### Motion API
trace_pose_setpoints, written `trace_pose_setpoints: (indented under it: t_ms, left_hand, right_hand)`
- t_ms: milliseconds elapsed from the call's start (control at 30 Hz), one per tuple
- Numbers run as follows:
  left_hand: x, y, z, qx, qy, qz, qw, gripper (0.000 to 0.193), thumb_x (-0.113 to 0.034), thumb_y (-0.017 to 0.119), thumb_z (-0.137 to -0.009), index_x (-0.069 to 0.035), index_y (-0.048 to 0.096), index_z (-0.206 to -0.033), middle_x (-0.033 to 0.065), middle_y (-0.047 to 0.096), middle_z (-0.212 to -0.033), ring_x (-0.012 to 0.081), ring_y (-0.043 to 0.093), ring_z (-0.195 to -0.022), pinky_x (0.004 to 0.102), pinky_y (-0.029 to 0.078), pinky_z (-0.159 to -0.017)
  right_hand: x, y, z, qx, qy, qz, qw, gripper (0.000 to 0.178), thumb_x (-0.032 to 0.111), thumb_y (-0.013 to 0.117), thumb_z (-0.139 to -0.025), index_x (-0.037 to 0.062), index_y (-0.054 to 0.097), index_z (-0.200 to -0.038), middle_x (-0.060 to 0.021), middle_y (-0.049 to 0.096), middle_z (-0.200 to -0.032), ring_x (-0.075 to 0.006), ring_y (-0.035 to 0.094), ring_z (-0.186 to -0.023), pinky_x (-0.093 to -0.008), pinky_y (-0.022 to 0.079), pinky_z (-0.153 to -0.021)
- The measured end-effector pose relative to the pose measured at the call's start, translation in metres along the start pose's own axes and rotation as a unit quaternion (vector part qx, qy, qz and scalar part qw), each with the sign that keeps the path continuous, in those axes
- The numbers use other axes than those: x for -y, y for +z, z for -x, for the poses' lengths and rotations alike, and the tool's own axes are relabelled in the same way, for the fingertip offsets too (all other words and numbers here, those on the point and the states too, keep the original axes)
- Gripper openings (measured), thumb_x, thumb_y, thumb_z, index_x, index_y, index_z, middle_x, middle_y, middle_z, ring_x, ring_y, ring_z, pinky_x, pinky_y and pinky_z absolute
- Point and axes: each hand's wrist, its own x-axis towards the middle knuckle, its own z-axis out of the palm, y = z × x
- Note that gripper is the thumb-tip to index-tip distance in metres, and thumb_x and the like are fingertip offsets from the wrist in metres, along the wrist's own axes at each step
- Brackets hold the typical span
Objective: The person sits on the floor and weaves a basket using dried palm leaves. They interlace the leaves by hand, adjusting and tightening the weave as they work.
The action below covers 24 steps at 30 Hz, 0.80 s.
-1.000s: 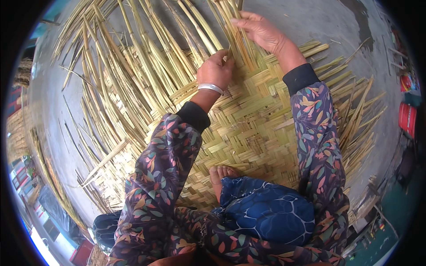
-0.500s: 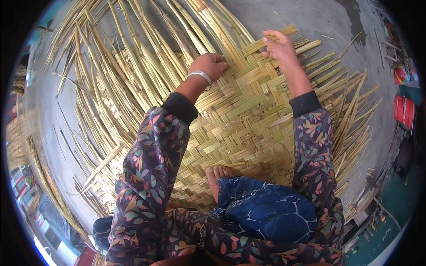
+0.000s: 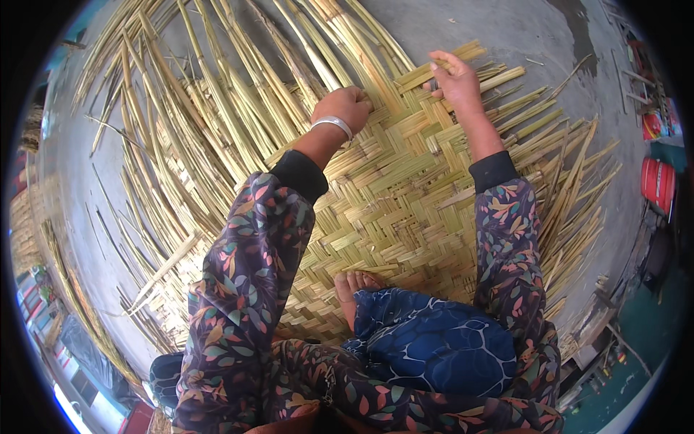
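Note:
A mat of flattened, yellow-green reed strips lies woven in a zigzag pattern in front of me. At its far edge my left hand, with a silver bangle on the wrist, is closed on a reed strip; the fingertips are partly hidden. My right hand grips a short, wide reed strip at the mat's far right corner, thumb and fingers around it. Long unwoven reeds fan out from the mat toward the far left. Loose strip ends stick out along the right edge.
Grey concrete floor surrounds the mat. My bare foot rests on the woven part, beside my blue-clad knee. A red container stands at the far right. A bundle of thin stalks lies at the left.
My left hand has shifted slightly to the right along the mat's far edge. The right hand's fingers have curled a little more around the strip. The mat has stayed put.

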Motion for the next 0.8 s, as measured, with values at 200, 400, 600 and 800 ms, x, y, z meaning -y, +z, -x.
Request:
trace_pose_setpoints:
  t_ms: [200, 400, 600, 800]
  left_hand:
    - [0.015, 0.018, 0.024, -0.148, 0.075, 0.092, 0.982, 0.03, -0.021, 0.059, -0.082, -0.011, 0.061, -0.11, 0.0133, 0.064, -0.103, 0.0314, 0.061, -0.095, 0.04, 0.048, -0.083]
    - [0.053, 0.044, 0.062, -0.373, 0.21, -0.017, 0.904, 0.046, -0.019, 0.068, -0.077, -0.009, 0.053, -0.119, 0.014, 0.052, -0.119, 0.0333, 0.048, -0.112, 0.0432, 0.038, -0.095]
    - [0.061, 0.044, 0.071, -0.346, 0.152, -0.108, 0.919, 0.064, -0.031, 0.072, -0.074, -0.016, 0.046, -0.13, 0.0097, 0.045, -0.127, 0.0311, 0.04, -0.12, 0.0452, 0.03, -0.1]
    - [0.059, 0.043, 0.062, -0.321, 0.165, -0.172, 0.917, 0.059, -0.037, 0.068, -0.077, -0.022, 0.047, -0.129, 0.006, 0.046, -0.123, 0.0269, 0.042, -0.117, 0.045, 0.032, -0.096]
  right_hand:
    - [-0.013, 0.011, 0.002, -0.046, -0.016, -0.027, 0.998, 0.028, 0.011, 0.057, -0.09, 0.006, 0.058, -0.117, -0.005, 0.063, -0.089, -0.0093, 0.063, -0.067, -0.0199, 0.045, -0.049]
    - [-0.018, 0.007, -0.004, -0.045, 0.05, -0.08, 0.995, 0.026, 0.008, 0.057, -0.088, 0.0079, 0.061, -0.113, -0.0048, 0.062, -0.089, -0.0098, 0.062, -0.064, -0.0191, 0.042, -0.047]
    - [-0.017, 0.009, -0.015, -0.068, 0.104, -0.14, 0.982, 0.026, 0.002, 0.052, -0.084, 0.0081, 0.064, -0.107, -0.0056, 0.061, -0.087, -0.0121, 0.061, -0.06, -0.0216, 0.042, -0.048]
    - [-0.014, 0.014, -0.02, -0.123, 0.121, -0.146, 0.974, 0.025, 0.003, 0.052, -0.084, 0.0095, 0.064, -0.105, -0.0052, 0.061, -0.083, -0.0129, 0.06, -0.058, -0.0222, 0.042, -0.047]
